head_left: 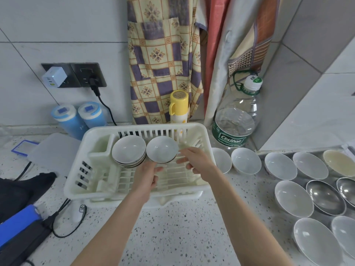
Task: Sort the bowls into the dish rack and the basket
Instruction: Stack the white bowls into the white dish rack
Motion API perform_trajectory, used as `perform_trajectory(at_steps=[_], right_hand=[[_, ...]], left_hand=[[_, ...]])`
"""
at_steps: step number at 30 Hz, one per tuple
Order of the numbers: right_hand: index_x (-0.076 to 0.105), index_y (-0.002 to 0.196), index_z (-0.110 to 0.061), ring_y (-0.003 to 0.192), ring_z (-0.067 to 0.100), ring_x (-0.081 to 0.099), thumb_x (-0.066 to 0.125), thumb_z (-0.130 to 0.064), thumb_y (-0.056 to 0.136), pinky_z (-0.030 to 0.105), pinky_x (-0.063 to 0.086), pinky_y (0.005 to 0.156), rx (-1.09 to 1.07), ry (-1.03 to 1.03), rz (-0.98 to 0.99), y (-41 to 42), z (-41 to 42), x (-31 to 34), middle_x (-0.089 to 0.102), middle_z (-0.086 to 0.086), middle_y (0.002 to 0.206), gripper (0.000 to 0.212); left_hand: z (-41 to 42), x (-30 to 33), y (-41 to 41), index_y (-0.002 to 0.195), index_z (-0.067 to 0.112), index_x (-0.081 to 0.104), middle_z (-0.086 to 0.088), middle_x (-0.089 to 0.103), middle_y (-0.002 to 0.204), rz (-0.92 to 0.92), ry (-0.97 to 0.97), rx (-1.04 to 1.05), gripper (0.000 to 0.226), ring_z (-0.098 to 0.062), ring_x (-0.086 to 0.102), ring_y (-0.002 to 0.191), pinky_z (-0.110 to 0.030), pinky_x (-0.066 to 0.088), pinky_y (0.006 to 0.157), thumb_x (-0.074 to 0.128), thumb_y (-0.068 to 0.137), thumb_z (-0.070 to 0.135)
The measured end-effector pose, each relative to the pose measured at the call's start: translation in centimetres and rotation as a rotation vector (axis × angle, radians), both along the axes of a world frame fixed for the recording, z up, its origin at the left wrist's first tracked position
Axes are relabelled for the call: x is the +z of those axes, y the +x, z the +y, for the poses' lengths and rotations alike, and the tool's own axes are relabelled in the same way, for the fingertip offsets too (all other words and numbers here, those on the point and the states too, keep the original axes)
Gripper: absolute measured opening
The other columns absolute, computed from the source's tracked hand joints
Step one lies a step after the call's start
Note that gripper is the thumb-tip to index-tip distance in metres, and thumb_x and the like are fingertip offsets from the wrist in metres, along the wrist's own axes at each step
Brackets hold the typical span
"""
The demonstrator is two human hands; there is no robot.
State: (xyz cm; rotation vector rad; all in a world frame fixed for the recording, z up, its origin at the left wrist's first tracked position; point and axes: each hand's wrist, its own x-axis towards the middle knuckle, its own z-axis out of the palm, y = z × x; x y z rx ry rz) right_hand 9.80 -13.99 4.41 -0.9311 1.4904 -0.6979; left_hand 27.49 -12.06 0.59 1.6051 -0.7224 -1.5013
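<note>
Two relaxed hands, left hand (147, 174) and right hand (196, 160), over speckled counter (172, 227), tiled wall (57, 35) behind.

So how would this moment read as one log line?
stage: racking | single bowl leaning in dish rack | left hand, right hand open beside it

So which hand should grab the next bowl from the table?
Probably the right hand. The loose white bowls sit to the right of the dish rack, on that hand's side. The left hand would have to cross over.

Water btl (235, 120), yellow flask (178, 106), 2 blue tubs (78, 118), charger (54, 76).
</note>
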Motion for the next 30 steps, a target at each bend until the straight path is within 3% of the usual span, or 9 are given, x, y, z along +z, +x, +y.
perform_trajectory(at_steps=[6, 10, 18, 22, 25, 30], right_hand=[[0.067, 0.107, -0.021, 0.043, 0.007, 0.038, 0.056, -0.026, 0.094, 0.017, 0.026, 0.038, -0.179, -0.194, -0.243, -3.6, 4.9, 1.8, 0.075, 0.002, 0.080, 0.018], [0.071, 0.104, -0.018, 0.046, 0.009, 0.035, 0.062, -0.026, 0.089, 0.019, 0.023, 0.040, -0.398, -0.174, -0.452, -7.3, 7.8, 1.5, 0.072, 0.003, 0.078, 0.020], [0.070, 0.099, -0.014, 0.043, 0.008, 0.033, 0.062, -0.021, 0.087, 0.018, 0.023, 0.035, -0.661, -0.022, -0.435, -14.0, 10.9, -1.7, 0.068, 0.001, 0.074, 0.016], [0.068, 0.098, -0.013, 0.043, 0.009, 0.035, 0.063, -0.021, 0.085, 0.018, 0.025, 0.034, -0.679, 0.077, -0.410, -16.8, 11.4, -3.8, 0.068, 0.000, 0.072, 0.016], [0.065, 0.097, -0.012, 0.042, 0.009, 0.037, 0.062, -0.020, 0.085, 0.018, 0.026, 0.033, -0.677, 0.150, -0.407, -18.7, 11.3, -5.3, 0.069, 0.003, 0.080, 0.015], [0.056, 0.098, -0.014, 0.039, 0.010, 0.036, 0.055, -0.021, 0.090, 0.018, 0.025, 0.034, -0.638, 0.249, -0.405, -21.0, 10.4, -7.6, 0.072, 0.006, 0.094, 0.010]], left_hand=[[3.9, 2.0, -2.3, 0.109, 0.015, 0.060, -0.002, 0.069, 0.076, 0.045, -0.134, 0.009, 0.017, -0.009, 0.032, 0.040, -0.020, 0.024, 0.036, 0.053, 0.097, 0.024], [6.6, 3.1, -5.6, 0.103, 0.009, 0.062, -0.005, 0.063, 0.072, 0.079, -0.169, -0.111, 0.016, -0.009, 0.034, 0.041, -0.021, 0.024, 0.037, 0.050, 0.096, 0.018], [11.8, 2.3, -14.6, 0.092, 0.018, 0.066, 0.006, 0.066, 0.065, 0.029, -0.093, -0.477, 0.020, -0.007, 0.035, 0.041, -0.019, 0.026, 0.040, 0.053, 0.093, 0.033], [12.0, 0.5, -18.6, 0.100, 0.018, 0.066, 0.006, 0.069, 0.070, 0.020, 0.071, -0.420, 0.023, -0.009, 0.038, 0.041, -0.020, 0.027, 0.041, 0.053, 0.092, 0.035], [10.4, -1.0, -21.0, 0.104, 0.019, 0.062, 0.001, 0.073, 0.086, 0.007, 0.198, -0.348, 0.022, -0.009, 0.040, 0.043, -0.020, 0.027, 0.040, 0.052, 0.094, 0.036], [7.3, -3.2, -23.0, 0.092, 0.022, 0.054, -0.006, 0.072, 0.107, 0.126, 0.335, -0.172, 0.018, -0.012, 0.042, 0.049, -0.021, 0.022, 0.039, 0.049, 0.099, 0.037]])
